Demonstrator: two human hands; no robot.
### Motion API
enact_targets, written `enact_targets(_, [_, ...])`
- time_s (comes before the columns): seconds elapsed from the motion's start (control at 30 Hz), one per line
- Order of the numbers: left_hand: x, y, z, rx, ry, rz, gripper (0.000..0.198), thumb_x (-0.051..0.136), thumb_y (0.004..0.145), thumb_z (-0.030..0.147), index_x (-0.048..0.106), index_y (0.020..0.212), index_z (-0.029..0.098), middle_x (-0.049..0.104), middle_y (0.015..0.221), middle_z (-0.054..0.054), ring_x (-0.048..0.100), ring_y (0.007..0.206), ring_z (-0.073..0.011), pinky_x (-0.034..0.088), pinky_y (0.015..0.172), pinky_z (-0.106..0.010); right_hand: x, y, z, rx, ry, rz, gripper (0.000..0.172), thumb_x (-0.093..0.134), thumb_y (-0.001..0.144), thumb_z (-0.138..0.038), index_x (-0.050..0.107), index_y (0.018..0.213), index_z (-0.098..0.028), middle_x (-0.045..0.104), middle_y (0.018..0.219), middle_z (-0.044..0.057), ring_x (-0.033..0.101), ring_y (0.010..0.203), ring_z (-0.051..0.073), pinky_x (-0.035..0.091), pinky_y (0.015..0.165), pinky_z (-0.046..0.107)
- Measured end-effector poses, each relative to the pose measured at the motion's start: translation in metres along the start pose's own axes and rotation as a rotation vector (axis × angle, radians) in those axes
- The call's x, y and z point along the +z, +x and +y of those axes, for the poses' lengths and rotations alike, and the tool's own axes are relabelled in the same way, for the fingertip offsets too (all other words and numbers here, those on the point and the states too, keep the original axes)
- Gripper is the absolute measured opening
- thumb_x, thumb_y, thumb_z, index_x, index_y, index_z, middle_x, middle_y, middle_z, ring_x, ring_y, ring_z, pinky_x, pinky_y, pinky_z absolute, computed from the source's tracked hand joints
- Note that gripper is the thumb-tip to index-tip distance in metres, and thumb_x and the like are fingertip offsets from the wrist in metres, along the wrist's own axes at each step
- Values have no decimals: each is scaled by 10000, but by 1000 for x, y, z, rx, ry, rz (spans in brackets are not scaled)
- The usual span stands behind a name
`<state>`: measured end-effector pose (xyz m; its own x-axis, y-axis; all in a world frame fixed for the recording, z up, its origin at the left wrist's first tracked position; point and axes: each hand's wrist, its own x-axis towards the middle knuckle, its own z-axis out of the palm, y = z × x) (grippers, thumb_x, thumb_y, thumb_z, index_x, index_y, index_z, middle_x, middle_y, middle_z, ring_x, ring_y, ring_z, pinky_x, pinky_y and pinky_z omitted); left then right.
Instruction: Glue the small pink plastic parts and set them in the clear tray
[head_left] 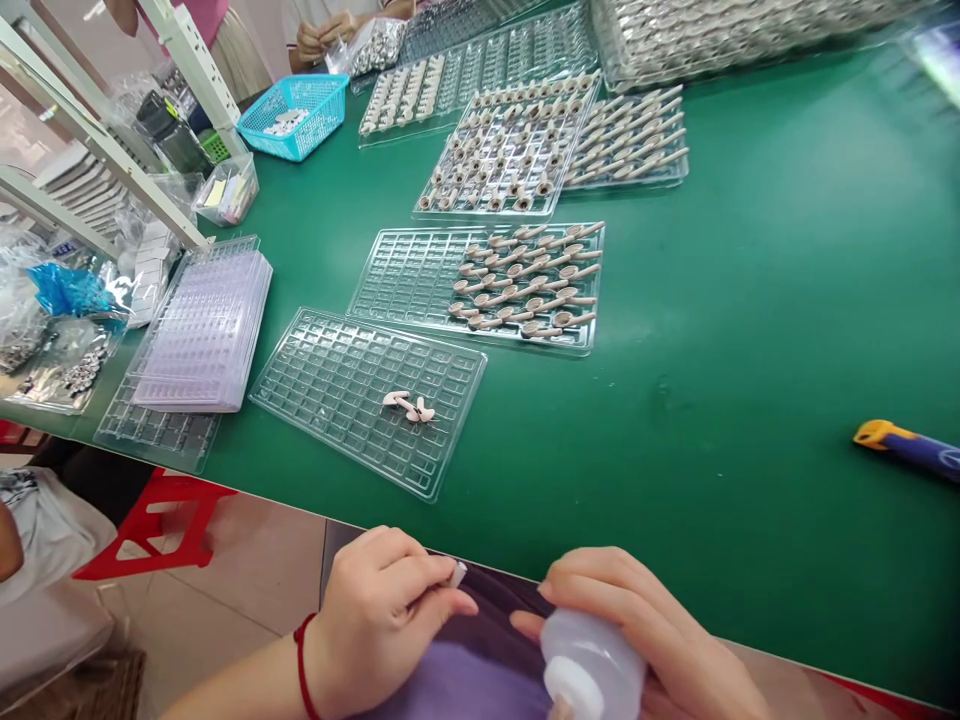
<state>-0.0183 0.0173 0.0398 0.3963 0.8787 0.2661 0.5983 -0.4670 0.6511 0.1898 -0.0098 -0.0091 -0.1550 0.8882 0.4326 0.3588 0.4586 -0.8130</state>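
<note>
My left hand (390, 615), a red band at its wrist, is closed in a pinch on a small white piece (458, 574); only the piece's end shows past the fingertips. My right hand (652, 620) wraps round a translucent white squeeze bottle (596, 655), which is tilted with its pale cap toward the camera. Both hands are over the table's near edge, apart from each other. Beyond them lies a clear compartment tray (330, 385) with a few small beige pieces (410, 405) on it.
Behind, one tray holds rows of spoon-shaped beige parts (525, 280); more filled trays (510, 150) lie farther back. A stack of clear trays (202, 330) and a blue basket (300, 110) stand left. A blue-and-yellow tool handle (911, 445) lies right. Another person's hands (326, 35) work at the back.
</note>
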Motion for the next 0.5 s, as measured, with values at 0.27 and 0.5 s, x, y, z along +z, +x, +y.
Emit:
enact_targets(0.27, [-1,7,3,40,72,-25,148,667,903,283,699,835,156,678,673,-29,628,592,-132,500,575,-230,-19,13,3,54,-52,74,176,718,834,-337,599,924,-242,636,763,18,641,626,150,557,537,228])
enact_targets(0.5, [-8,25,6,30,52,-91,185,736,844,298,714,729,155,666,632,-22,614,551,-122,483,543,-222,-29,6,15,140,-147,133,227,701,839,-419,601,951,-249,638,841,43,650,644,154,552,540,230])
